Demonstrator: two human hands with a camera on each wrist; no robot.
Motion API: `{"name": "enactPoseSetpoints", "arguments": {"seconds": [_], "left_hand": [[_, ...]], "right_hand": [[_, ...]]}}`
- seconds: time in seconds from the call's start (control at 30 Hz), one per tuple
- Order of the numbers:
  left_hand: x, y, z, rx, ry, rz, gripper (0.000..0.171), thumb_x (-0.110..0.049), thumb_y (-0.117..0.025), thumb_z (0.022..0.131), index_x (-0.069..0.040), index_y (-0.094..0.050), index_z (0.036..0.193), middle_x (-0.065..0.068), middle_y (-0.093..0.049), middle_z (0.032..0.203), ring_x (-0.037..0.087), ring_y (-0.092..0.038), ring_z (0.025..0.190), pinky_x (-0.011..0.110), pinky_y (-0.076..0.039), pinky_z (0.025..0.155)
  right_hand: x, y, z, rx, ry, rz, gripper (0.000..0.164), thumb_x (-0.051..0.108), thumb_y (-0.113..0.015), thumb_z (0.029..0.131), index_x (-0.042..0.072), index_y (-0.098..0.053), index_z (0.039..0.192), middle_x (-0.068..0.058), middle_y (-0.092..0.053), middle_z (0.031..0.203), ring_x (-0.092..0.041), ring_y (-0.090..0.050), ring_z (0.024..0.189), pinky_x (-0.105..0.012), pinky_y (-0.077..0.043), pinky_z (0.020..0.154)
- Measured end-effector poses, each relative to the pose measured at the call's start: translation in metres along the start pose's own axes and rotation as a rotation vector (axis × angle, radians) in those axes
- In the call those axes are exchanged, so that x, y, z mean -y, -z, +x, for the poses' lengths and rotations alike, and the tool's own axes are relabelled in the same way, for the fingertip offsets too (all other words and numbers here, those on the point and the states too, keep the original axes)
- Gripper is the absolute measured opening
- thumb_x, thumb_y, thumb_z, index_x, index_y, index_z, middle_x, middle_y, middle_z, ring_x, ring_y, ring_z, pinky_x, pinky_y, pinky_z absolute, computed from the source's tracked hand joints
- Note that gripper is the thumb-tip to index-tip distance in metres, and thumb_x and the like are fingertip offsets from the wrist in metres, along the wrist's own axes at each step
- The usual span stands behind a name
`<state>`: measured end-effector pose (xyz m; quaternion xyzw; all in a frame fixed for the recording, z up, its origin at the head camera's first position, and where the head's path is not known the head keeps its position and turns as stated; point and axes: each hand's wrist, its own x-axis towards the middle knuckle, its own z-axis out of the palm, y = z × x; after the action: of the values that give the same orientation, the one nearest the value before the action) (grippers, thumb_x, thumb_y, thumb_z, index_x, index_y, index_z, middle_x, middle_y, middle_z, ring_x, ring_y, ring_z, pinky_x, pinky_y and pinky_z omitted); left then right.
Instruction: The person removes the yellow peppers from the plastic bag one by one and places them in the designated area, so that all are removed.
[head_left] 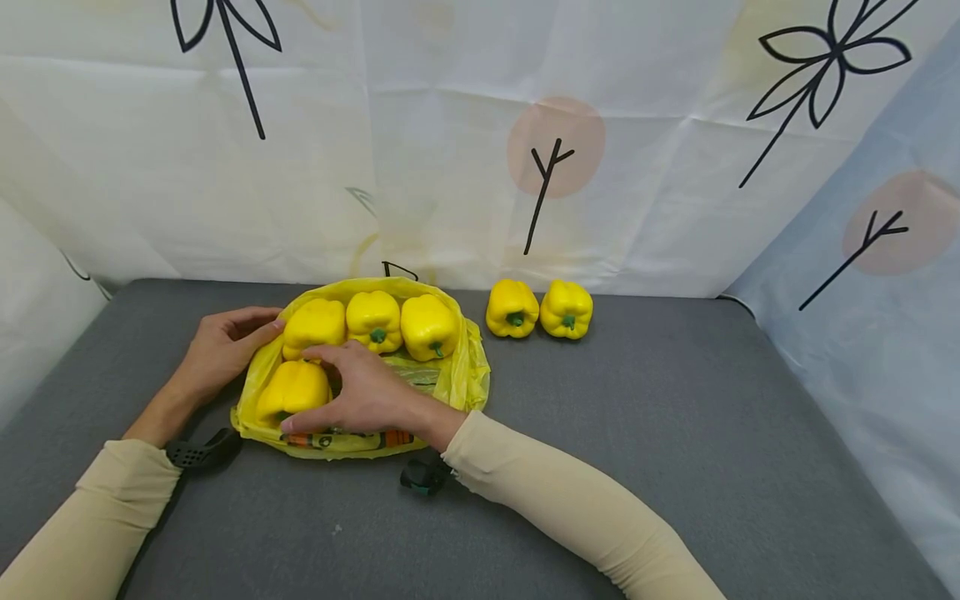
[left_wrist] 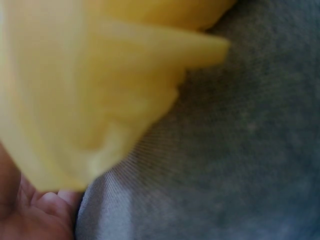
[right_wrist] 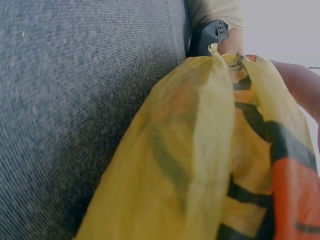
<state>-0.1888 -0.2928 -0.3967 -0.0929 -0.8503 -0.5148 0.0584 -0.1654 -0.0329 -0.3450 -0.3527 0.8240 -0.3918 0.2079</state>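
Note:
A yellow plastic bag (head_left: 468,375) lies spread open on the grey table, with several yellow bell peppers in it. Three of them, such as the middle bell pepper (head_left: 372,318), sit in a row along the back. My right hand (head_left: 367,387) reaches over the bag's front and grips another bell pepper (head_left: 296,387) at the front left, thumb on the near side and fingers on the far side. At the bag's left edge my left hand (head_left: 225,346) pinches the rim beside the back-left pepper. Yellow plastic (left_wrist: 95,90) hides most of that hand in the left wrist view.
Two more bell peppers, a left one (head_left: 512,308) and a right one (head_left: 567,309), stand side by side right of the bag, near the table's back edge. A patterned white cloth (head_left: 450,167) hangs behind the table (head_left: 675,417), and another cloth hangs at the right.

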Motion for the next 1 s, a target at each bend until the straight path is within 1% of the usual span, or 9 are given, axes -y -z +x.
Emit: {"name": "enactPoseSetpoints", "arguments": {"seconds": [0.07,0.2,0.33,0.43,0.53,0.67,0.77,0.9,1.0], "left_hand": [[-0.0002,0.0,-0.0002,-0.004,0.008,0.001,0.043,-0.024,-0.061,0.105,0.006,-0.06,0.135,-0.025,-0.066,0.106,-0.001,-0.066,0.091,0.017,-0.056,0.071],[0.0013,0.0007,-0.0003,-0.001,0.01,0.003,0.043,-0.023,-0.061,0.105,0.007,-0.059,0.136,-0.026,-0.065,0.106,-0.002,-0.065,0.091,0.016,-0.056,0.071],[0.0017,0.0012,-0.0004,0.004,0.002,0.001,0.044,-0.023,-0.06,0.105,0.007,-0.059,0.136,-0.025,-0.065,0.107,-0.003,-0.065,0.091,0.015,-0.055,0.072],[0.0006,0.0006,-0.0005,0.004,-0.003,-0.005,0.044,-0.026,-0.061,0.105,0.006,-0.06,0.135,-0.024,-0.065,0.107,-0.002,-0.065,0.092,0.016,-0.056,0.073],[0.0003,0.0004,-0.0003,0.005,-0.008,-0.007,0.044,-0.027,-0.061,0.105,0.005,-0.061,0.135,-0.023,-0.066,0.108,-0.002,-0.065,0.092,0.016,-0.056,0.073],[0.0013,0.0006,0.0,0.002,-0.003,0.001,0.046,-0.028,-0.061,0.105,0.006,-0.06,0.135,-0.024,-0.065,0.107,-0.002,-0.065,0.092,0.016,-0.056,0.073],[0.0011,0.0006,-0.0002,0.0,0.006,0.002,0.046,-0.029,-0.061,0.104,0.006,-0.06,0.135,-0.024,-0.065,0.106,-0.002,-0.065,0.091,0.016,-0.056,0.073],[0.0002,0.0002,0.0001,-0.004,0.008,0.003,0.047,-0.029,-0.062,0.104,0.006,-0.061,0.135,-0.025,-0.065,0.106,-0.003,-0.065,0.091,0.015,-0.056,0.073],[-0.0002,0.0002,0.0005,-0.005,0.004,0.001,0.046,-0.028,-0.062,0.104,0.006,-0.061,0.134,-0.024,-0.066,0.106,-0.002,-0.065,0.092,0.015,-0.055,0.073]], "right_hand": [[0.0009,-0.0004,0.0,0.005,-0.016,-0.009,0.083,0.045,-0.079,0.087,0.018,-0.042,0.156,0.0,-0.043,0.148,-0.01,-0.045,0.124,-0.017,-0.044,0.089],[0.0023,-0.0017,0.0005,0.021,-0.037,-0.036,0.084,0.047,-0.079,0.087,0.019,-0.041,0.157,-0.001,-0.043,0.147,-0.009,-0.046,0.119,-0.017,-0.044,0.087],[0.0015,-0.0032,0.0013,0.034,-0.02,-0.051,0.083,0.047,-0.08,0.086,0.021,-0.041,0.156,0.001,-0.046,0.145,-0.005,-0.048,0.114,-0.016,-0.044,0.085],[0.0,-0.0037,0.0024,0.033,0.014,-0.043,0.082,0.044,-0.08,0.087,0.02,-0.042,0.155,0.004,-0.05,0.143,-0.002,-0.05,0.109,-0.014,-0.043,0.084],[0.0004,-0.0041,0.0022,0.028,0.016,-0.027,0.082,0.043,-0.081,0.086,0.017,-0.043,0.154,0.007,-0.053,0.139,0.0,-0.052,0.105,-0.014,-0.044,0.083],[0.0026,-0.0052,0.0,0.026,-0.038,-0.001,0.083,0.044,-0.083,0.084,0.018,-0.042,0.153,0.009,-0.054,0.136,-0.001,-0.053,0.102,-0.016,-0.045,0.083],[0.0034,-0.0063,-0.0007,0.027,-0.063,0.009,0.085,0.044,-0.084,0.083,0.018,-0.041,0.152,0.008,-0.055,0.134,-0.002,-0.054,0.1,-0.017,-0.046,0.082],[0.0037,-0.0077,-0.0005,0.024,-0.071,0.015,0.085,0.043,-0.085,0.082,0.017,-0.041,0.15,0.007,-0.056,0.13,-0.002,-0.054,0.099,-0.017,-0.047,0.081],[0.0031,-0.0082,0.0005,0.024,-0.064,0.017,0.086,0.042,-0.085,0.082,0.016,-0.04,0.15,0.007,-0.055,0.131,-0.002,-0.054,0.099,-0.017,-0.047,0.082]]}}
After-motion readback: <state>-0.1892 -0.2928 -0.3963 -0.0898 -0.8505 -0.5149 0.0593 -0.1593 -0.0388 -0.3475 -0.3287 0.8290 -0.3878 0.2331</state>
